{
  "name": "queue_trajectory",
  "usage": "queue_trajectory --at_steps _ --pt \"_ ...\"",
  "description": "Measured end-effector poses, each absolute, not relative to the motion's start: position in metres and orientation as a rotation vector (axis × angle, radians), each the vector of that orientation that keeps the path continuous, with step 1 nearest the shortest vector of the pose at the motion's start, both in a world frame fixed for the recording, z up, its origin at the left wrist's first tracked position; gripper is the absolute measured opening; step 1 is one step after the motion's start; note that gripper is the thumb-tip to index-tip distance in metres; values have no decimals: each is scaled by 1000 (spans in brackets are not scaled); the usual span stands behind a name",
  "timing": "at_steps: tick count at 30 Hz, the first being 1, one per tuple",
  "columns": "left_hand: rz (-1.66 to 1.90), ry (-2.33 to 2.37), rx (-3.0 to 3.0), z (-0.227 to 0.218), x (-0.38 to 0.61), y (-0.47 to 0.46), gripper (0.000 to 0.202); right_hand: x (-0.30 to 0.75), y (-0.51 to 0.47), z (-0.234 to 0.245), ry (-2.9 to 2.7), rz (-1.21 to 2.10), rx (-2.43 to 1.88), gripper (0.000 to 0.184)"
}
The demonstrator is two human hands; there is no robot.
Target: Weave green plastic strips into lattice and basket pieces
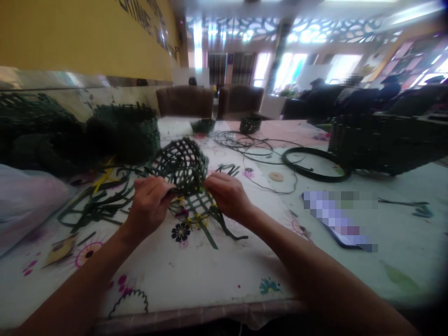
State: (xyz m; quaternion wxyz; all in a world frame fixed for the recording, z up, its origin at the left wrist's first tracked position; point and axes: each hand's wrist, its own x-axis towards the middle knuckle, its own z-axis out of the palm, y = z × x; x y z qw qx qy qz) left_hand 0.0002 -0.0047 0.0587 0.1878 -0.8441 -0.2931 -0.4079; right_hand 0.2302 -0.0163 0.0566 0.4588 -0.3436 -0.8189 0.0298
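Note:
Both my hands grip a half-woven basket of dark green strips [180, 165], an open lattice that stands tilted above the table. My left hand [150, 205] pinches its near left edge, and my right hand [228, 195] holds the near right edge. Below the hands, its loose strip ends [206, 224] fan out over the tablecloth, with small yellow clips among them. More loose green strips [94, 205] lie to the left of my left hand. The basket's underside is partly hidden behind my fingers.
A floral tablecloth [196, 275] covers the table. Dark green woven baskets stand at left [124, 133] and right [385, 144], with small ones [203, 125] beyond. A dark cord coil [245, 144], black hoop [315, 163], phone [336, 219] and plastic bag [24, 205] lie about. People sit beyond.

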Motion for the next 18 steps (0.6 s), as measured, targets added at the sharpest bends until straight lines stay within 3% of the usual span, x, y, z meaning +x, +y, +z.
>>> queue_trajectory --at_steps 4,7,12,18 --pt "-1174 -844 -2294 56 1 -5 10 231 -15 56 -2007 162 -881 17" --pt "-1134 -811 -2257 55 0 -5 9 233 -12 59 -1807 627 -1004 12" --pt "-1058 -738 -2254 54 -1 -3 5 238 -11 63 -1560 1336 -975 33" --pt "-1041 -776 -2253 53 1 -5 6 231 -11 56 -1456 1376 -979 5"
